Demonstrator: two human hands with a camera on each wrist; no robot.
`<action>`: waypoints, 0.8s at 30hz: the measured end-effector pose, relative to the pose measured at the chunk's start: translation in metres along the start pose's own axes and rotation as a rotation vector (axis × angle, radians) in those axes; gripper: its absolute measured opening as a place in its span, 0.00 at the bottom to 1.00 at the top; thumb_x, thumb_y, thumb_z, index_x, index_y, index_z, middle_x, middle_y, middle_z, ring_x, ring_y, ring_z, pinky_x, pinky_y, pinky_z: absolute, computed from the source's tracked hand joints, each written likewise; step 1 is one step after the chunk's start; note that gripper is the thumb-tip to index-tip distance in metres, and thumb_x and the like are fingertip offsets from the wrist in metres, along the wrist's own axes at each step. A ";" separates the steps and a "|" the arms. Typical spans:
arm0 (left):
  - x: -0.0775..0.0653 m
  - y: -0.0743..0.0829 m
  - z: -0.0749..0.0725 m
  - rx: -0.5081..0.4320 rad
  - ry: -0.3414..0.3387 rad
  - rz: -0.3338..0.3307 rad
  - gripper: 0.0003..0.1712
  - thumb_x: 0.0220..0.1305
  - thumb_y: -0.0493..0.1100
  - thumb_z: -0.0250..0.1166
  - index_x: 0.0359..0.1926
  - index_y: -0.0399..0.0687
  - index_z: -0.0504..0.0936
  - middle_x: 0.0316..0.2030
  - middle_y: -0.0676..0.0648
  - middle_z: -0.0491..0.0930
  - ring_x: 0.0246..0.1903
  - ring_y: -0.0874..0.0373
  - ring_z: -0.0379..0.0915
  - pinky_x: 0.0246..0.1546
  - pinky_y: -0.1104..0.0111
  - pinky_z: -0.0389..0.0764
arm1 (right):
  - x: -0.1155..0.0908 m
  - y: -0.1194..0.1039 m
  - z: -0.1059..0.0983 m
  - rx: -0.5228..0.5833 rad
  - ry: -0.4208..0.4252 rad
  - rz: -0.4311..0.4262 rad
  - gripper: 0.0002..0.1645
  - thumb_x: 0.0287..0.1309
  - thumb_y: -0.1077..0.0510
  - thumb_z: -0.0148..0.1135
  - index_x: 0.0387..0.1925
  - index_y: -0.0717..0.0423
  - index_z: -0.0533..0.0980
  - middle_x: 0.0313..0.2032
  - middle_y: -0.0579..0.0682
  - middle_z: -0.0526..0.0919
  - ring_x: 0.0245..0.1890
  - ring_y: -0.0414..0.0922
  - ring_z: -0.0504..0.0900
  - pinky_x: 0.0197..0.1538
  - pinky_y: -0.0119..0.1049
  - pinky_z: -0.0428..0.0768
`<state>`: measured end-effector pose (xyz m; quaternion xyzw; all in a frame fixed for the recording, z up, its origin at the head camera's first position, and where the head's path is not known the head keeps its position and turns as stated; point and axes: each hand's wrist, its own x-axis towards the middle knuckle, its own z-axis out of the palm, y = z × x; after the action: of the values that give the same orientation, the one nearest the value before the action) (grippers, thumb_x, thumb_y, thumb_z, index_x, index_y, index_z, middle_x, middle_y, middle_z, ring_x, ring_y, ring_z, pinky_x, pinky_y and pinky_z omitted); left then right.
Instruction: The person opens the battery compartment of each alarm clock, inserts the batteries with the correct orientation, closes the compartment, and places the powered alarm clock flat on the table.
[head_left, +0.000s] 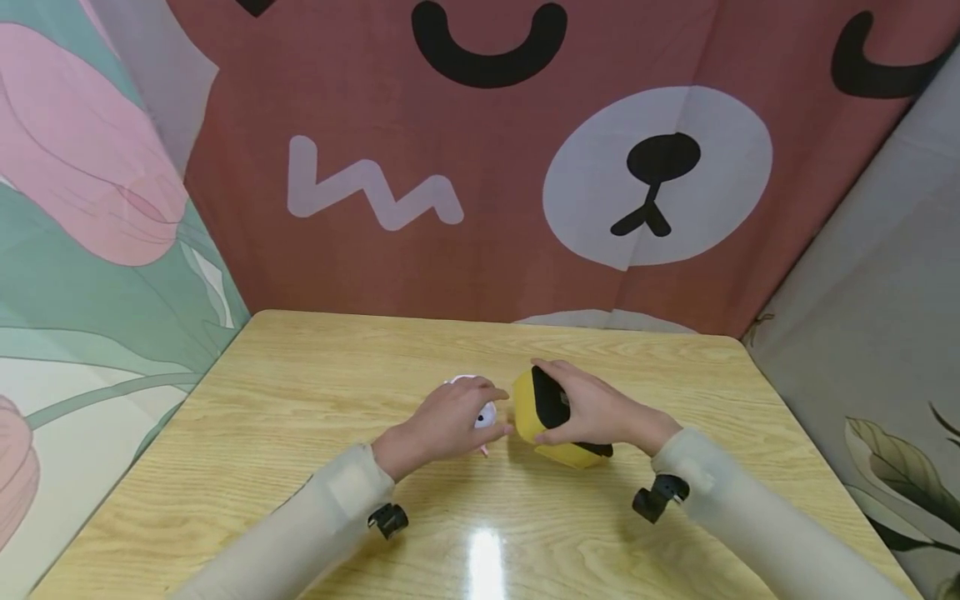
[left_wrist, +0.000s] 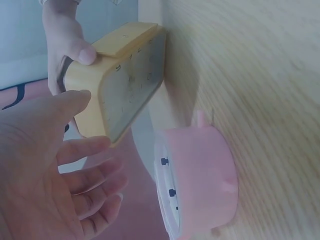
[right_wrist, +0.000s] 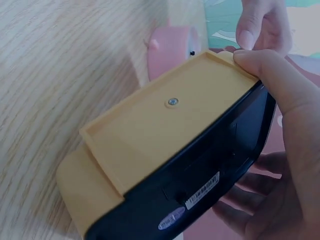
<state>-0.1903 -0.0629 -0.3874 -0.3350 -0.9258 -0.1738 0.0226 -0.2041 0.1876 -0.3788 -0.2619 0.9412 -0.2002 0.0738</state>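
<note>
A yellow desk clock [head_left: 527, 410] with a black back is tilted over the table, gripped in my right hand [head_left: 597, 407]. Its pale dial [left_wrist: 132, 90] shows in the left wrist view; a barcode sticker [right_wrist: 202, 190] is on its back in the right wrist view. The right thumb lies along one end of the clock and the fingers reach round the back. My left hand [head_left: 452, 417] is by the clock's other side, fingers loosely bent and thumb apart from them; whether they touch the case I cannot tell. A round pink clock [left_wrist: 205, 175] stands on the table beside the left hand, partly covered by it in the head view.
The wooden table [head_left: 315, 358] has its far edge against a reddish-brown cloth [head_left: 480, 267] with a cartoon bear print. Patterned cloths hang at the left and right sides. Small black cameras [head_left: 388, 521] are worn at both wrists.
</note>
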 end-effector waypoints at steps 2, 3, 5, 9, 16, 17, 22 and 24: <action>0.000 0.001 0.000 0.000 0.010 0.002 0.29 0.67 0.60 0.66 0.60 0.48 0.82 0.56 0.45 0.83 0.56 0.48 0.79 0.54 0.53 0.82 | -0.002 0.002 -0.002 0.017 0.013 -0.009 0.69 0.44 0.31 0.77 0.79 0.51 0.53 0.75 0.56 0.63 0.71 0.56 0.69 0.66 0.58 0.75; 0.000 0.001 -0.001 -0.001 0.015 0.002 0.28 0.67 0.60 0.66 0.60 0.48 0.82 0.56 0.45 0.83 0.56 0.48 0.79 0.53 0.53 0.82 | -0.003 0.003 -0.003 0.027 0.018 -0.010 0.69 0.44 0.31 0.77 0.79 0.52 0.53 0.75 0.55 0.63 0.72 0.56 0.69 0.66 0.58 0.74; 0.000 0.001 -0.001 -0.002 0.020 0.003 0.28 0.67 0.59 0.65 0.60 0.48 0.82 0.56 0.45 0.83 0.56 0.47 0.80 0.53 0.53 0.82 | -0.004 0.004 -0.006 0.054 0.023 -0.007 0.68 0.43 0.32 0.78 0.78 0.52 0.53 0.75 0.55 0.64 0.72 0.56 0.68 0.67 0.59 0.73; 0.001 0.002 0.000 -0.010 0.021 0.002 0.27 0.67 0.59 0.65 0.60 0.48 0.82 0.57 0.45 0.82 0.56 0.46 0.79 0.54 0.51 0.81 | -0.006 0.005 -0.010 0.110 0.026 0.000 0.69 0.42 0.34 0.79 0.78 0.52 0.53 0.74 0.53 0.64 0.72 0.55 0.68 0.69 0.59 0.71; 0.003 0.004 0.002 -0.012 0.023 0.002 0.28 0.67 0.59 0.65 0.60 0.48 0.82 0.58 0.45 0.82 0.58 0.47 0.79 0.57 0.51 0.80 | -0.008 0.008 -0.010 0.171 0.034 -0.010 0.68 0.42 0.36 0.80 0.77 0.51 0.53 0.72 0.53 0.66 0.71 0.55 0.69 0.68 0.58 0.72; 0.003 0.004 0.002 -0.011 0.023 0.000 0.28 0.67 0.59 0.65 0.60 0.49 0.82 0.58 0.45 0.82 0.58 0.47 0.79 0.57 0.51 0.80 | -0.008 0.009 -0.010 0.177 0.039 -0.012 0.68 0.42 0.36 0.80 0.77 0.51 0.53 0.72 0.53 0.66 0.71 0.55 0.69 0.68 0.58 0.72; 0.003 0.005 0.002 -0.008 0.023 -0.012 0.28 0.68 0.60 0.64 0.60 0.49 0.82 0.58 0.45 0.82 0.58 0.47 0.78 0.57 0.51 0.80 | -0.010 0.011 -0.012 0.232 0.065 -0.032 0.67 0.43 0.38 0.81 0.77 0.51 0.53 0.72 0.53 0.67 0.72 0.57 0.68 0.69 0.60 0.70; 0.004 0.005 0.001 -0.010 0.022 -0.019 0.28 0.68 0.60 0.64 0.60 0.49 0.82 0.58 0.45 0.82 0.58 0.47 0.78 0.57 0.51 0.80 | -0.010 0.012 -0.012 0.265 0.070 -0.042 0.66 0.43 0.40 0.81 0.77 0.50 0.54 0.72 0.53 0.67 0.73 0.58 0.67 0.70 0.61 0.69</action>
<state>-0.1897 -0.0565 -0.3866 -0.3245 -0.9277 -0.1820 0.0294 -0.2039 0.2066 -0.3731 -0.2622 0.9028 -0.3335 0.0705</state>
